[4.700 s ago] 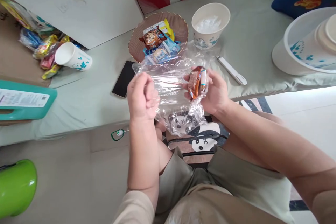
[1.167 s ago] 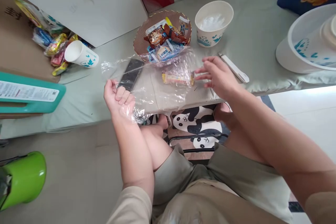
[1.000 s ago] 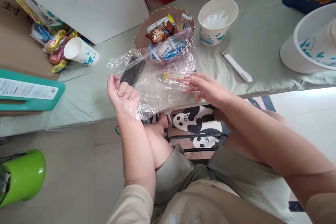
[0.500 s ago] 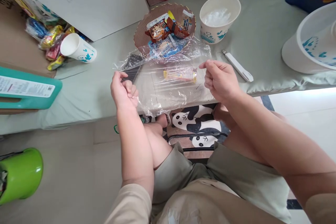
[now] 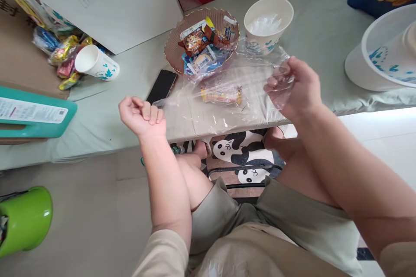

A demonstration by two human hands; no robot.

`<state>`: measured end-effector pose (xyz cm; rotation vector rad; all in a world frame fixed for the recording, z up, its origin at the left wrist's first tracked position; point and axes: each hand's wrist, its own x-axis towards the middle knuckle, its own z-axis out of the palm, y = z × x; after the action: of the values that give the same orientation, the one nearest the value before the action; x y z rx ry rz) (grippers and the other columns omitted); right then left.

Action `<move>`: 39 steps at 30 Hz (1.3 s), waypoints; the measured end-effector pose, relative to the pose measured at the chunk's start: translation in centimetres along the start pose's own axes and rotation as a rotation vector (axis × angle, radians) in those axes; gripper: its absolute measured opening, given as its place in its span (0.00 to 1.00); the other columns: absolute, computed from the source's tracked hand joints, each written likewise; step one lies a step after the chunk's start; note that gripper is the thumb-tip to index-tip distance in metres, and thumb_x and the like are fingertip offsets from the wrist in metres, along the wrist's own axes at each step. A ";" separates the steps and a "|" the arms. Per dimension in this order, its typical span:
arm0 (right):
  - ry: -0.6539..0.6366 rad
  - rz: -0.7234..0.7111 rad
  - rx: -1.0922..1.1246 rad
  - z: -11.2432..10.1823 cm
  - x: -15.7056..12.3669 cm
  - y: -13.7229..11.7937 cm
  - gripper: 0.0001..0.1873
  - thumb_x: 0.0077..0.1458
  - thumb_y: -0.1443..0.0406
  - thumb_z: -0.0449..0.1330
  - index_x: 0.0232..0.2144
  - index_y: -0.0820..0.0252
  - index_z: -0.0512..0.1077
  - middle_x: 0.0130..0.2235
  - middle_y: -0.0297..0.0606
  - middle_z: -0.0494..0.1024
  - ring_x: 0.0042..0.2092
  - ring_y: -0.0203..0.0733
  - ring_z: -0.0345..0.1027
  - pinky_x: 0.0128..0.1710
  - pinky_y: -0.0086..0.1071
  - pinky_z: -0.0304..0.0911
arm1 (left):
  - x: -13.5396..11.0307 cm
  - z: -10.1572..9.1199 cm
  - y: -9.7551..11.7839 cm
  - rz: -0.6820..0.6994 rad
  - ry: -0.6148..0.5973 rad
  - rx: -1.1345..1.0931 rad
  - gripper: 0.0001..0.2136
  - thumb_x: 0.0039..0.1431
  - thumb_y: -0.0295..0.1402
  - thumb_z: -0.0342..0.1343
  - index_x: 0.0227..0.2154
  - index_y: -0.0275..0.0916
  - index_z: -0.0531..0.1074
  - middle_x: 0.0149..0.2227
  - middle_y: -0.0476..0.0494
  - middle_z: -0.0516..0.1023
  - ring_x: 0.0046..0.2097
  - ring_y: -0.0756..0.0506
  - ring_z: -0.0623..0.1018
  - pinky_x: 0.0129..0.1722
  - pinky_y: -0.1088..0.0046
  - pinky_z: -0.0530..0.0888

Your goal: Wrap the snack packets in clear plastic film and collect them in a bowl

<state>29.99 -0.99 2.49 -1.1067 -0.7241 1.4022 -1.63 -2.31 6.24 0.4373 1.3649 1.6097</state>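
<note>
A clear plastic bag is spread between my two hands above the front of the covered surface. My left hand is closed, its fingers curled around the bag's narrow left end. Bent fingers of my right hand grip the right end, with film lying over them. Seen through the film, a yellow-and-red wrapped snack lies on the surface; whether it is inside the bag I cannot tell. Just behind is a ribbed, gold-rimmed bowl holding several wrapped snacks. A black phone lies near my left hand.
A paper bowl with clear plastic inside stands behind my right hand. At left are a tilted paper cup, bagged snacks and a teal case. A white bucket stands right. A green bin is on the floor.
My hands have moved farther apart, the left going left and slightly down, the right going right. The bag has shifted right, uncovering the phone. My right hand now hides the white box cutter.
</note>
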 end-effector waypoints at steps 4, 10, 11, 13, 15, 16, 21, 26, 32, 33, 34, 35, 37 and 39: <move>-0.257 0.144 0.096 -0.7 -1.2 -2.0 0.32 0.49 0.56 0.68 0.20 0.58 0.46 0.50 0.39 0.80 0.53 0.49 0.75 0.47 0.45 0.71 | 0.5 -0.9 0.0 -0.002 -0.204 -0.077 0.21 0.70 0.43 0.46 0.21 0.42 0.66 0.14 0.56 0.52 0.16 0.54 0.56 0.18 0.77 0.56; -0.561 0.504 0.108 -0.8 -1.8 -2.1 0.51 0.25 0.48 0.78 0.16 0.63 0.38 0.50 0.40 0.83 0.45 0.57 0.79 0.41 0.61 0.71 | 0.6 0.7 -2.0 -0.109 -0.453 0.017 0.29 0.62 0.62 0.50 0.32 0.39 0.78 0.37 0.40 0.82 0.42 0.44 0.84 0.40 0.69 0.81; -0.585 0.562 0.113 -0.7 -1.7 -2.0 0.53 0.22 0.47 0.79 0.15 0.64 0.37 0.47 0.41 0.84 0.42 0.56 0.80 0.38 0.61 0.72 | 0.6 1.0 -2.4 -0.159 -0.527 0.082 0.32 0.59 0.66 0.50 0.33 0.38 0.79 0.41 0.37 0.84 0.45 0.40 0.85 0.41 0.67 0.82; -0.601 0.609 0.128 -0.5 -1.6 -1.8 0.53 0.21 0.46 0.80 0.15 0.64 0.38 0.44 0.42 0.84 0.37 0.55 0.80 0.35 0.60 0.73 | 0.3 1.4 -3.0 -0.318 -0.757 0.255 0.38 0.47 0.72 0.56 0.35 0.36 0.80 0.43 0.30 0.85 0.46 0.34 0.86 0.38 0.62 0.83; -0.571 0.589 0.137 -0.3 -1.6 -1.6 0.52 0.22 0.46 0.80 0.15 0.63 0.40 0.42 0.42 0.84 0.36 0.53 0.80 0.34 0.58 0.72 | 0.0 1.7 -3.3 -0.485 -1.035 0.440 0.41 0.33 0.71 0.66 0.35 0.34 0.82 0.40 0.26 0.86 0.42 0.29 0.87 0.30 0.61 0.82; -0.532 0.582 0.119 -0.2 -1.5 -1.6 0.50 0.24 0.46 0.79 0.16 0.63 0.41 0.42 0.41 0.84 0.36 0.53 0.80 0.34 0.57 0.72 | -0.2 1.7 -3.4 -0.539 -1.155 0.520 0.39 0.30 0.68 0.70 0.33 0.34 0.83 0.37 0.25 0.86 0.38 0.29 0.87 0.26 0.62 0.81; -0.280 0.549 0.027 0.3 -1.2 -1.9 0.24 0.58 0.48 0.59 0.21 0.60 0.63 0.38 0.37 0.84 0.33 0.43 0.79 0.36 0.50 0.68 | -0.6 0.9 -3.4 -0.395 -1.253 0.484 0.22 0.42 0.51 0.71 0.13 0.37 0.76 0.17 0.33 0.77 0.17 0.40 0.76 0.13 0.70 0.68; -0.176 0.508 0.203 0.8 -0.3 -1.7 0.28 0.71 0.52 0.40 0.31 0.57 0.73 0.39 0.35 0.85 0.31 0.36 0.76 0.34 0.41 0.67 | -0.5 1.0 -2.8 -0.279 -0.599 0.164 0.33 0.57 0.51 0.61 0.09 0.41 0.48 0.09 0.53 0.50 0.10 0.52 0.59 0.12 0.75 0.60; -0.191 0.525 0.225 2.3 -1.1 -0.7 0.27 0.69 0.42 0.42 0.51 0.49 0.69 0.38 0.43 0.83 0.38 0.45 0.80 0.32 0.39 0.73 | -0.8 2.3 -1.5 -0.186 -0.338 -0.085 0.25 0.65 0.38 0.53 0.16 0.38 0.50 0.17 0.54 0.54 0.18 0.56 0.61 0.18 0.82 0.61; -0.197 0.535 0.182 2.4 -1.4 -0.4 0.20 0.68 0.47 0.48 0.53 0.47 0.67 0.37 0.40 0.83 0.36 0.44 0.80 0.32 0.37 0.73 | -0.7 2.4 -1.4 -0.181 -0.324 -0.094 0.23 0.64 0.36 0.53 0.16 0.38 0.51 0.17 0.53 0.56 0.19 0.56 0.62 0.19 0.82 0.62; -0.199 0.542 0.129 2.6 -1.6 0.0 0.18 0.66 0.54 0.55 0.55 0.46 0.65 0.36 0.38 0.83 0.34 0.42 0.79 0.31 0.35 0.72 | -0.5 2.4 -1.3 -0.179 -0.309 -0.092 0.21 0.63 0.35 0.54 0.17 0.39 0.53 0.17 0.53 0.58 0.19 0.55 0.63 0.19 0.82 0.63; -0.194 0.542 0.067 2.6 -1.8 0.5 0.23 0.61 0.60 0.61 0.58 0.45 0.63 0.34 0.34 0.82 0.31 0.41 0.78 0.30 0.33 0.71 | -0.4 2.4 -1.3 -0.183 -0.289 -0.081 0.20 0.62 0.34 0.54 0.17 0.39 0.55 0.17 0.53 0.60 0.19 0.55 0.64 0.19 0.83 0.63; -0.160 0.489 -0.061 2.4 -1.8 1.4 0.37 0.52 0.69 0.66 0.62 0.45 0.60 0.31 0.29 0.80 0.26 0.37 0.73 0.26 0.31 0.68 | 0.1 2.3 -1.4 -0.216 -0.237 -0.040 0.17 0.61 0.33 0.53 0.18 0.40 0.58 0.18 0.52 0.65 0.18 0.55 0.66 0.17 0.83 0.62; -0.115 0.355 -0.154 1.7 -1.4 2.3 0.41 0.50 0.70 0.66 0.64 0.45 0.59 0.29 0.27 0.78 0.22 0.36 0.67 0.22 0.30 0.63 | 0.6 2.0 -1.6 -0.254 -0.163 0.035 0.14 0.60 0.32 0.52 0.19 0.40 0.61 0.18 0.51 0.69 0.17 0.55 0.67 0.15 0.83 0.60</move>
<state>27.42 -2.39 1.36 -1.3305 -0.7527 1.7442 0.32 -0.80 5.29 0.3901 1.2715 1.3162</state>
